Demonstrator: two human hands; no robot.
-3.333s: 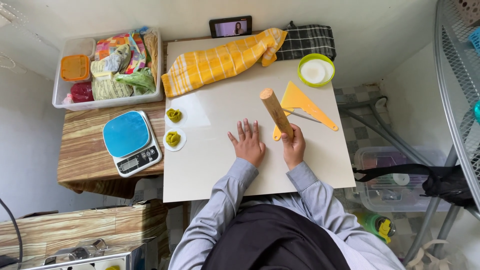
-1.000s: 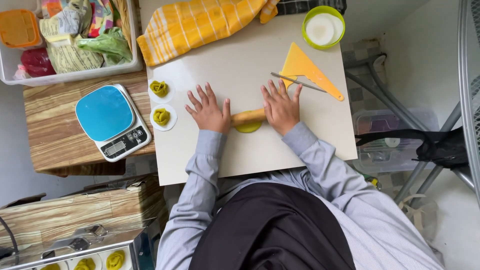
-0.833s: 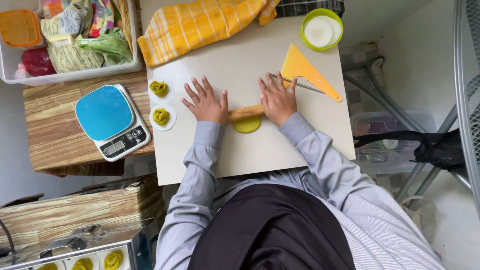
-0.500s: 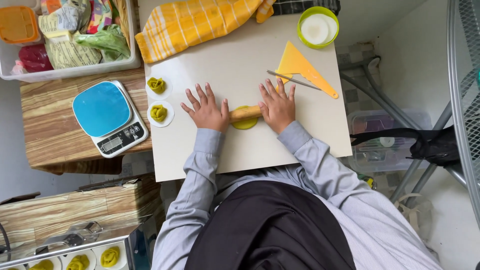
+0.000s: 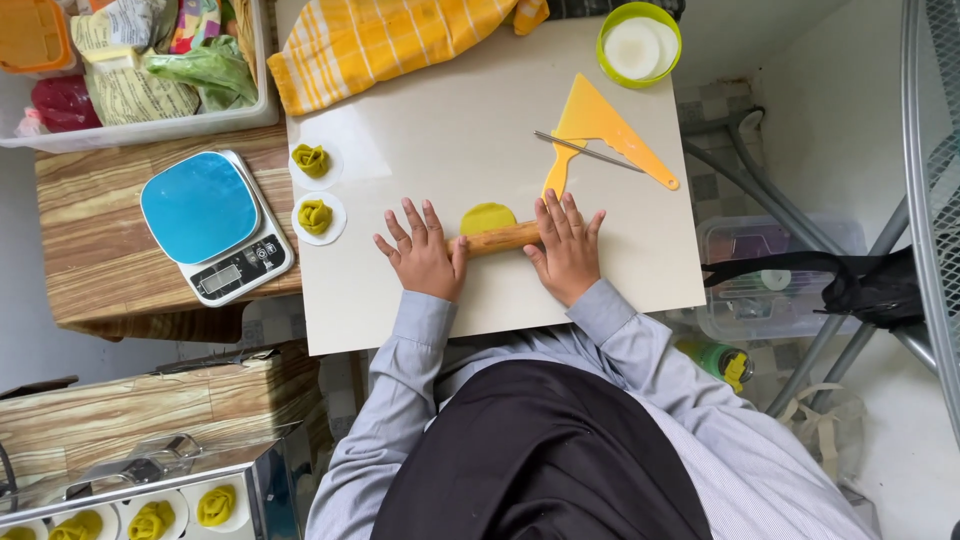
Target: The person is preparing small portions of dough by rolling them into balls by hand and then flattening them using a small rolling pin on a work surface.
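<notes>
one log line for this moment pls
left hand: flat on rolling pin | right hand: flat on rolling pin | dough: yellow-green disc under pin, on white board | nearby: two shaped pieces, scale

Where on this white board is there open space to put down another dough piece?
The widest bare patch on the white board lies between the striped cloth, the two shaped dough pieces and the yellow scraper. A narrower strip runs along the near edge below both hands. It is crowded around the rolling pin, left hand, right hand and flattened dough.
</notes>
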